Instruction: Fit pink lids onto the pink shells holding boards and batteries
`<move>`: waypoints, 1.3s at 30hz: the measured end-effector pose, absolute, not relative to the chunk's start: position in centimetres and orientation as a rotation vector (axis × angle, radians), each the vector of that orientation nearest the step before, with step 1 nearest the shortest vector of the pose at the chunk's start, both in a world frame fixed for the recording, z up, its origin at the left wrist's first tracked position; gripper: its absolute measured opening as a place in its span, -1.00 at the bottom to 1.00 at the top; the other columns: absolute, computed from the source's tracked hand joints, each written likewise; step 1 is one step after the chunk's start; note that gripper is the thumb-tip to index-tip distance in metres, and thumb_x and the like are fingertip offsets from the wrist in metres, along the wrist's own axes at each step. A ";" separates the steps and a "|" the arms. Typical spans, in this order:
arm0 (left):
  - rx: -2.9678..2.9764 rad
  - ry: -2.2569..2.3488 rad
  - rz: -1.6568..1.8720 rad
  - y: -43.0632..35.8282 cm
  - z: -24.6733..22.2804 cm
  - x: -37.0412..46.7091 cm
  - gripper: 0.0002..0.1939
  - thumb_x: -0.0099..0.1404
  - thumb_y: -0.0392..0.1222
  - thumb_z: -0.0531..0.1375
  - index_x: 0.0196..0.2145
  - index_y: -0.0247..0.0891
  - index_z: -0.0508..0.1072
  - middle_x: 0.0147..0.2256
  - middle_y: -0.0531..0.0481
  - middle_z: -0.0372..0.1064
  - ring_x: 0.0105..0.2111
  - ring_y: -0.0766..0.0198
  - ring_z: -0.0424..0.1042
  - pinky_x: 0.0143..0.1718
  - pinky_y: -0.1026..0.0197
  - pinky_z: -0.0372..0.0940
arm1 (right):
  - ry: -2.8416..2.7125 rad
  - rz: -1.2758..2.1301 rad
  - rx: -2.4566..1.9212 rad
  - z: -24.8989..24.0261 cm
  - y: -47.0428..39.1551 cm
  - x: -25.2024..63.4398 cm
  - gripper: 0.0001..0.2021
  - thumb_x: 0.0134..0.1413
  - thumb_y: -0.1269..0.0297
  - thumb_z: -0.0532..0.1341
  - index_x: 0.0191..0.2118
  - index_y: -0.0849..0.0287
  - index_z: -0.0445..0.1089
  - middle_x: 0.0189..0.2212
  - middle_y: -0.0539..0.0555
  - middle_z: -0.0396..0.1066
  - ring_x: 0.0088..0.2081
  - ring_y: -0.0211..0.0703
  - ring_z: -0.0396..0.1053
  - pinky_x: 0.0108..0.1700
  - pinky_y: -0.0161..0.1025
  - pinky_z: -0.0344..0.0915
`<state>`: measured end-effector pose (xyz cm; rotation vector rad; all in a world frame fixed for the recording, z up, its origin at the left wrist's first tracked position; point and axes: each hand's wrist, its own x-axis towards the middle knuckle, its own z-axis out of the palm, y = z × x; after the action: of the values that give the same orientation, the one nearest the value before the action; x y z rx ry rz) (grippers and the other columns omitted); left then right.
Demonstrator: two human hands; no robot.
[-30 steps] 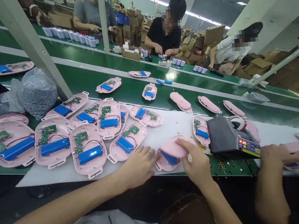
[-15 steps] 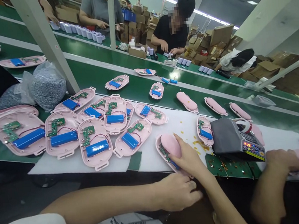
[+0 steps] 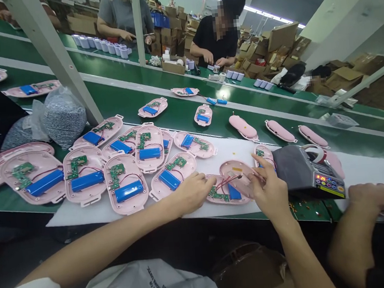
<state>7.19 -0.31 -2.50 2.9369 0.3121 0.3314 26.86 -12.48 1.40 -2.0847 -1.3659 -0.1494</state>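
Observation:
In front of me on the white sheet lies a pink lower shell with a green circuit board and a blue battery. My right hand grips the right edge of a pink cover, tilted over that shell with its hollow inside showing. Thin red wires run between cover and circuit board. At the shell's left end, my left hand has its fingers closed near the board. Whatever sits between those fingertips is hidden.
Several open pink shells with batteries crowd the left. A dark grey machine with a lit display stands right of my hand. A co-worker's hand is beyond it. More shells lie on the green belt, and a metal post rises at left.
My left hand has risen from below the table edge to the shell's left end. The cover, earlier outside up on the shell, is now turned to show its inside and wires.

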 end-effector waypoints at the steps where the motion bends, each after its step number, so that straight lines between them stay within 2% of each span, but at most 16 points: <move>1: 2.896 0.349 0.324 0.0 -2.3 7.6 -0.82 0.40 -0.32 0.07 -0.08 -0.39 0.36 -0.35 -0.15 0.42 -0.29 0.07 0.42 -0.21 0.09 0.27 | -1.347 -0.140 -2.097 1.5 -12.6 26.9 -0.51 0.20 0.14 0.10 0.23 0.05 0.29 -0.24 0.09 0.55 -0.24 -0.03 0.50 -0.28 -0.22 0.35; 3: 2.833 0.348 0.301 0.6 -2.1 8.3 -0.78 0.37 -0.15 0.18 -0.11 -0.35 0.40 -0.35 -0.13 0.44 -0.31 0.07 0.44 -0.22 0.10 0.27 | -1.312 -0.123 -2.122 1.5 -12.8 27.2 -0.47 0.16 0.16 0.12 0.25 0.06 0.27 -0.28 0.08 0.55 -0.30 -0.03 0.49 -0.30 -0.22 0.35; 4: 2.824 0.307 0.280 0.9 -2.1 8.6 -0.81 0.34 -0.15 0.23 -0.16 -0.32 0.44 -0.36 -0.12 0.44 -0.32 0.08 0.45 -0.23 0.11 0.27 | -1.297 -0.115 -2.128 1.4 -12.8 27.4 -0.46 0.14 0.16 0.13 0.25 0.06 0.27 -0.29 0.08 0.54 -0.31 -0.04 0.48 -0.31 -0.21 0.34; 6: 2.832 0.212 0.236 1.4 -2.4 8.9 -0.95 0.32 -0.29 0.21 -0.29 -0.31 0.48 -0.38 -0.11 0.45 -0.34 0.10 0.46 -0.25 0.13 0.27 | -1.272 -0.104 -2.129 1.2 -12.8 27.7 -0.46 0.12 0.18 0.13 0.24 0.07 0.28 -0.29 0.08 0.54 -0.32 -0.04 0.47 -0.30 -0.20 0.34; 7: 2.821 0.189 0.239 1.5 -2.5 8.9 -0.90 0.32 -0.36 0.17 -0.32 -0.31 0.48 -0.38 -0.11 0.45 -0.34 0.12 0.46 -0.27 0.14 0.27 | -1.267 -0.100 -2.130 1.2 -12.8 27.9 -0.47 0.11 0.18 0.13 0.23 0.07 0.29 -0.29 0.08 0.54 -0.32 -0.04 0.47 -0.29 -0.20 0.34; 9: 2.743 0.221 0.310 1.7 -2.7 8.5 -0.80 0.33 -0.45 0.08 -0.31 -0.32 0.49 -0.34 -0.12 0.47 -0.30 0.14 0.47 -0.27 0.16 0.28 | -1.271 -0.087 -2.138 1.0 -12.7 28.0 -0.48 0.12 0.19 0.12 0.22 0.07 0.30 -0.28 0.09 0.54 -0.29 -0.02 0.47 -0.27 -0.19 0.33; 12: 2.435 0.427 0.491 1.7 -2.6 7.8 -0.81 0.36 -0.41 0.04 -0.25 -0.31 0.45 -0.26 -0.10 0.48 -0.25 0.18 0.46 -0.25 0.19 0.31 | -1.266 -0.086 -2.158 0.8 -12.7 28.1 -0.48 0.12 0.20 0.11 0.22 0.07 0.30 -0.26 0.11 0.54 -0.27 0.00 0.47 -0.26 -0.17 0.32; 16: 1.998 0.668 0.577 1.3 -2.0 7.8 -0.87 0.38 -0.31 0.04 -0.29 -0.29 0.38 -0.38 0.00 0.45 -0.37 0.25 0.44 -0.34 0.23 0.31 | -1.287 -0.077 -2.189 0.9 -12.2 28.0 -0.47 0.11 0.21 0.10 0.23 0.08 0.29 -0.26 0.13 0.53 -0.22 0.05 0.47 -0.26 -0.16 0.30; 18: 1.933 0.669 0.644 0.9 -1.9 8.3 -0.87 0.37 -0.28 0.06 -0.29 -0.28 0.39 -0.36 0.00 0.46 -0.35 0.25 0.44 -0.32 0.22 0.32 | -1.328 -0.065 -2.192 1.2 -11.8 27.8 -0.46 0.10 0.23 0.10 0.23 0.08 0.29 -0.28 0.12 0.53 -0.22 0.05 0.47 -0.26 -0.16 0.29; 22: 2.077 0.618 0.926 0.4 -2.3 9.9 -0.91 0.33 -0.34 0.15 -0.29 -0.28 0.46 -0.33 -0.03 0.45 -0.26 0.21 0.43 -0.13 0.12 0.33 | -1.448 0.025 -2.109 2.6 -10.7 27.0 -0.46 0.07 0.28 0.11 0.22 0.04 0.29 -0.34 0.05 0.51 -0.38 -0.06 0.42 -0.32 -0.20 0.25; 26: 2.105 0.539 1.203 0.6 -3.1 11.3 -0.91 0.34 -0.25 0.22 -0.30 -0.26 0.53 -0.17 -0.14 0.35 -0.10 0.13 0.38 -0.07 0.07 0.34 | -1.528 0.178 -1.982 3.9 -9.6 26.7 -0.47 0.07 0.30 0.10 0.20 0.07 0.27 -0.49 -0.04 0.42 -0.54 -0.19 0.28 -0.41 -0.25 0.18; 28: 1.918 0.518 1.188 1.0 -3.4 11.6 -0.95 0.30 -0.25 0.27 -0.26 -0.25 0.51 -0.09 -0.14 0.32 -0.11 0.18 0.40 -0.12 0.13 0.37 | -1.541 0.264 -1.956 4.0 -9.1 26.9 -0.47 0.06 0.30 0.10 0.20 0.07 0.25 -0.55 -0.09 0.37 -0.56 -0.20 0.25 -0.43 -0.26 0.15; 30: 1.666 0.541 1.050 1.4 -3.6 11.7 -0.73 0.21 -0.28 0.35 -0.15 -0.25 0.42 -0.10 -0.10 0.36 -0.20 0.24 0.45 -0.22 0.20 0.40 | -1.540 0.324 -1.967 3.7 -8.7 27.1 -0.48 0.08 0.29 0.11 0.21 0.06 0.23 -0.55 -0.10 0.37 -0.55 -0.20 0.25 -0.40 -0.25 0.15; 32: 1.470 0.570 0.906 1.7 -3.6 11.7 -0.55 0.09 -0.30 0.41 -0.12 -0.25 0.33 -0.22 -0.03 0.42 -0.28 0.27 0.48 -0.28 0.24 0.40 | -1.554 0.352 -1.999 3.0 -8.3 27.1 -0.48 0.10 0.22 0.14 0.22 0.06 0.22 -0.51 -0.06 0.43 -0.49 -0.16 0.31 -0.36 -0.23 0.18; 36: 1.367 0.584 0.889 1.8 -3.6 11.7 -0.66 0.06 -0.41 0.36 -0.27 -0.28 0.31 -0.31 0.04 0.41 -0.33 0.33 0.48 -0.30 0.31 0.38 | -1.531 0.238 -2.079 1.4 -7.1 26.7 -0.40 0.00 0.00 0.28 0.17 0.08 0.29 -0.40 0.03 0.47 -0.39 -0.05 0.38 -0.32 -0.19 0.21; 39: 1.325 0.586 0.892 1.7 -3.7 11.8 -0.67 0.06 -0.39 0.37 -0.28 -0.29 0.31 -0.30 0.03 0.40 -0.36 0.36 0.46 -0.32 0.33 0.37 | -1.492 0.282 -2.052 0.5 -6.4 26.5 -0.45 0.02 0.01 0.27 0.13 0.05 0.33 -0.40 0.02 0.46 -0.41 -0.08 0.36 -0.33 -0.19 0.22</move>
<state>11.76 1.72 -3.66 1.3248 0.5855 0.8925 26.49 -6.43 0.46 -2.0523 -1.4923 0.2817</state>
